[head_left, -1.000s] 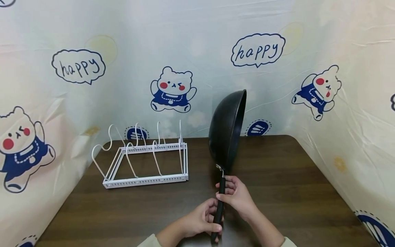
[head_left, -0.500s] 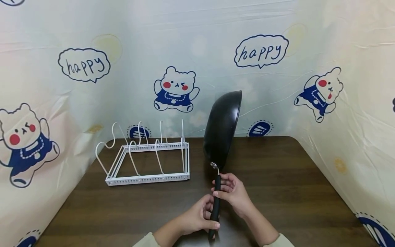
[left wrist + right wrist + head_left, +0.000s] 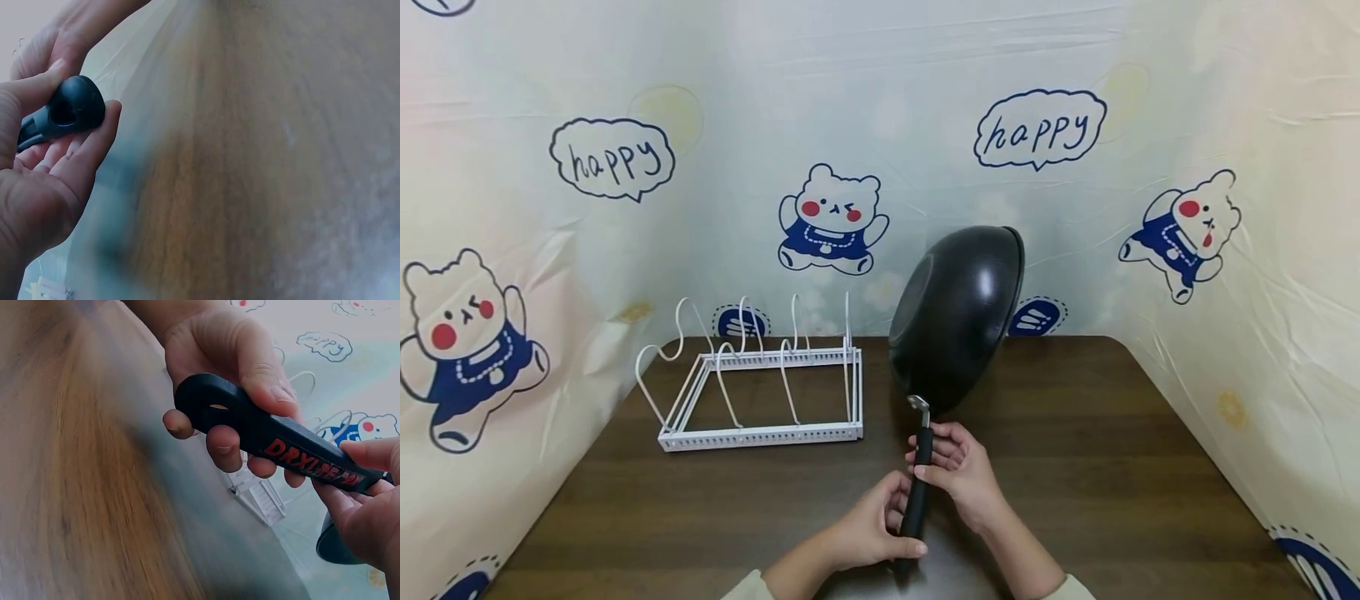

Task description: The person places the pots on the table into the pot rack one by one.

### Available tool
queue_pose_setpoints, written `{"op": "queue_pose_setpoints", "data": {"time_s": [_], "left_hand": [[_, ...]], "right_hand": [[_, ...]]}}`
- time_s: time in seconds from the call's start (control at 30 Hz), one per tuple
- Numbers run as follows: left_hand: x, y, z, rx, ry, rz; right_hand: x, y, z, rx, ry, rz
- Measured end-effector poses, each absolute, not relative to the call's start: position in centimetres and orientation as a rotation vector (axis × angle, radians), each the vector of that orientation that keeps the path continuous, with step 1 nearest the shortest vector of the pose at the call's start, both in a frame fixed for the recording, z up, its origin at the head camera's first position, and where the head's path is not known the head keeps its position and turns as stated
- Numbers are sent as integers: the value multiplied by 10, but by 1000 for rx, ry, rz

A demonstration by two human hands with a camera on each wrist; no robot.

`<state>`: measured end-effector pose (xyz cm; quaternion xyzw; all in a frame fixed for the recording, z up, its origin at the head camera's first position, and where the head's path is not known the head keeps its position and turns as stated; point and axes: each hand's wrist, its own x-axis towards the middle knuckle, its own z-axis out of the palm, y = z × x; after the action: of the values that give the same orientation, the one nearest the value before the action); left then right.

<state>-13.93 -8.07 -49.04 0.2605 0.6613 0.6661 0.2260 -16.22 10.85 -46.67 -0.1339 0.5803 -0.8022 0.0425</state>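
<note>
A black wok [image 3: 958, 312] is held up on its side above the table, its rounded outer base facing me and its rim to the right. My left hand [image 3: 868, 525] grips the lower end of the black handle [image 3: 917, 492], thumb across it. Higher up, close to the metal joint [image 3: 919, 406], the fingers of my right hand [image 3: 962, 475] pinch the handle. In the left wrist view the handle's end [image 3: 78, 106] sits between thumb and fingers. Red lettering [image 3: 312, 464] runs along the handle in the right wrist view. The wok's inside is hidden.
Left of the wok a white wire rack [image 3: 760, 435] stands on the dark wooden table [image 3: 1112, 467], with several curved upright dividers. A patterned cloth [image 3: 880, 100] hangs behind the table and along both sides.
The wok has turned about its handle, so more of its base now faces me and its rim leans right. Both hands have shifted slightly left, still gripping the handle.
</note>
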Motion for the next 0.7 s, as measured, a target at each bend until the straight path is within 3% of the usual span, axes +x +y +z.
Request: {"op": "queue_pose_setpoints", "data": {"time_s": [0.23, 0.7], "left_hand": [[-139, -87, -487, 808, 1980, 1821], [-135, -96, -454, 881, 2283, 1744]], "right_hand": [[-160, 101, -466, -415, 1706, -2537], [-167, 92, -434, -725, 1727, -2486]]}}
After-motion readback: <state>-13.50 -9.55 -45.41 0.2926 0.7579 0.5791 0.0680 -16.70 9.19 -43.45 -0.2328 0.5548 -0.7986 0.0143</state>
